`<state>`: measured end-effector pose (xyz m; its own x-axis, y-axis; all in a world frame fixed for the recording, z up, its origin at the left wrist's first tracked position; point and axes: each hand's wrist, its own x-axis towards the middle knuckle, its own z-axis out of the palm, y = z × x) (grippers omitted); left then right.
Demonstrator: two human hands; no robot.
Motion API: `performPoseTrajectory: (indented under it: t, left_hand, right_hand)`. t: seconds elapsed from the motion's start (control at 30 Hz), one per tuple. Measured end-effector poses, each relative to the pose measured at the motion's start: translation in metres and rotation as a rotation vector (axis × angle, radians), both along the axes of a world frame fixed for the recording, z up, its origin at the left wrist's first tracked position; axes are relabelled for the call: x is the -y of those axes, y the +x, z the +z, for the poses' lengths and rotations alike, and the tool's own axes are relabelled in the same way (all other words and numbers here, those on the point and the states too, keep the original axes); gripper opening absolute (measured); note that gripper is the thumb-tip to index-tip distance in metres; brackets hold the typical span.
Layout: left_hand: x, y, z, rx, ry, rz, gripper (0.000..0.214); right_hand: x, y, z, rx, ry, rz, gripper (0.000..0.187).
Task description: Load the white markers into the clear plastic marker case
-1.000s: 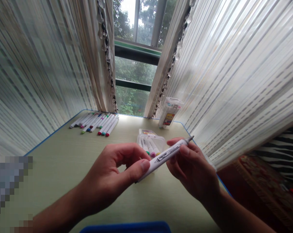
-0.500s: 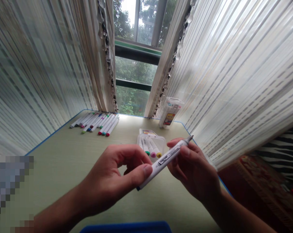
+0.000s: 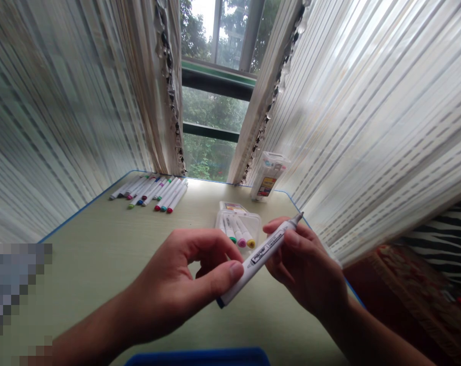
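Observation:
A white marker [image 3: 263,255] with printed lettering slants up to the right between my hands, above the table. Its grey, tapered tip points to the upper right, with no cap on that end; the lower end is dark blue. My left hand [image 3: 202,269] is closed, thumb and forefinger pinching the marker's lower half. Closer to the tip, my right hand [image 3: 305,254] grips it between thumb and fingers. Just behind the marker, a clear plastic case [image 3: 255,222] lies on the table, holding a few markers [image 3: 240,231] with green, pink and yellow ends.
Several white markers [image 3: 150,190] with coloured ends lie in a group at the table's far left. A clear case [image 3: 268,178] stands upright at the far right. The pale table [image 3: 101,254] has a blue edge. A blue object [image 3: 200,357] shows at the bottom. Curtains flank the window.
The marker has turned slightly in my hands, its lower end now a little lower and closer. Both hands keep their hold in nearly the same place.

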<state>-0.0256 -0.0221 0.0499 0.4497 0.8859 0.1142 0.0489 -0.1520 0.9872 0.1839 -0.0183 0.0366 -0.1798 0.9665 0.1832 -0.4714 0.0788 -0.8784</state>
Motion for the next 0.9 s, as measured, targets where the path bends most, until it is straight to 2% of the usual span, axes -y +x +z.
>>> performPoseTrajectory:
  t: [0.67, 0.9]
  left_hand:
    - [0.0005, -0.0019, 0.0013, -0.07, 0.059, -0.015, 0.027]
    - [0.0011, -0.002, 0.0013, -0.093, 0.083, -0.016, 0.028]
  right_hand:
    - [0.0024, 0.0026, -0.005, 0.049, -0.051, 0.053, 0.019]
    - [0.0031, 0.0013, -0.0067, 0.037, -0.018, 0.084, 0.017]
